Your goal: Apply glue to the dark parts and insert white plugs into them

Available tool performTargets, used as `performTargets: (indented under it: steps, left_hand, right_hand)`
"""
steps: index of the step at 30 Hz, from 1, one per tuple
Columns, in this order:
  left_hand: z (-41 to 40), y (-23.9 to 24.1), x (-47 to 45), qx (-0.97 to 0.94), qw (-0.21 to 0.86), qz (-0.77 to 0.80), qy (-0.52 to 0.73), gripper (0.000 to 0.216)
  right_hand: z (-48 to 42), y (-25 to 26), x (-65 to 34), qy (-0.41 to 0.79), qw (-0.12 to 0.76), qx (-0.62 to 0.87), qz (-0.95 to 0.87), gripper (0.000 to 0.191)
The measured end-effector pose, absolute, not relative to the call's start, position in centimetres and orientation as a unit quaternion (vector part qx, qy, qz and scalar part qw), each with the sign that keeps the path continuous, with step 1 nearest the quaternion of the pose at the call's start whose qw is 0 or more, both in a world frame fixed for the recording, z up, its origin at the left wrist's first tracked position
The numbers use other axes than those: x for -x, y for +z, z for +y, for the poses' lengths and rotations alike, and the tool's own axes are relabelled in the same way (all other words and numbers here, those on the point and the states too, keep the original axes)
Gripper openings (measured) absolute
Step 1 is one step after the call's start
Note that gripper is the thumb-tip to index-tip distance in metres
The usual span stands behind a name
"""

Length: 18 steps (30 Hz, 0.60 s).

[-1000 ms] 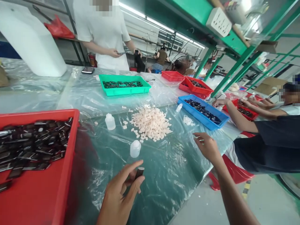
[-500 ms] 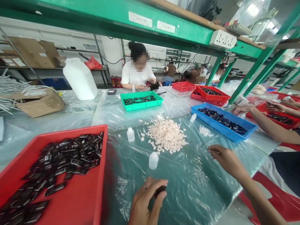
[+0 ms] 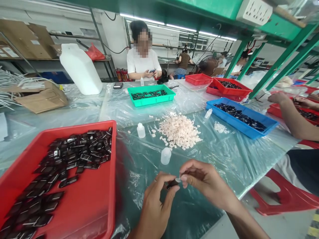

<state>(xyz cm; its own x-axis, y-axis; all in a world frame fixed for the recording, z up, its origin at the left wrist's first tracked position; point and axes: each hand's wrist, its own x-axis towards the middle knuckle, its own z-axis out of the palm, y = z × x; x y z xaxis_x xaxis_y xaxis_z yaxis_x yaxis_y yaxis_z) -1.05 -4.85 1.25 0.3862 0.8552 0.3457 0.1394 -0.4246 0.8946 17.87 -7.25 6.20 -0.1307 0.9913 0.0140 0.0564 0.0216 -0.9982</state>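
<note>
My left hand pinches a small dark plastic piece between thumb and fingers. Close beside it, my right hand has thumb and fingertips together at a tiny pale piece, which lies against the dark one's end. Beyond both hands a small translucent bottle stands on the plastic-covered table. A heap of small cream-coloured pieces spreads behind that bottle. To the left, a red tray holds many glossy dark pieces.
A second small bottle stands near the heap, a third beside the blue tray. White bits lie in front of it. A green tray sits opposite, before a seated person. A co-worker's arm reaches in at right.
My right hand has moved left from near the blue tray to the dark piece in my left hand. The view has tilted down slightly. The person opposite has lifted their head.
</note>
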Motion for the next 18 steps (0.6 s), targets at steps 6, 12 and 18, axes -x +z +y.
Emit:
performTargets:
  steps: [6, 12, 18]
  left_hand:
    - [-4.9, 0.9, 0.9, -0.727, 0.412, 0.336, 0.435, 0.013]
    - [-5.0, 0.9, 0.9, -0.730, 0.428, 0.337, 0.414, 0.010]
    - [-4.9, 1.0, 0.8, -0.715, 0.450, 0.345, 0.409, 0.009]
  right_hand:
    - [-7.4, 6.2, -18.2, 0.531, 0.431, 0.473, -0.556, 0.016]
    - [-6.7, 6.2, -18.9, 0.546, 0.398, 0.454, -0.581, 0.013]
    - [-6.0, 5.9, -19.3, 0.577, 0.387, 0.425, -0.580, 0.014]
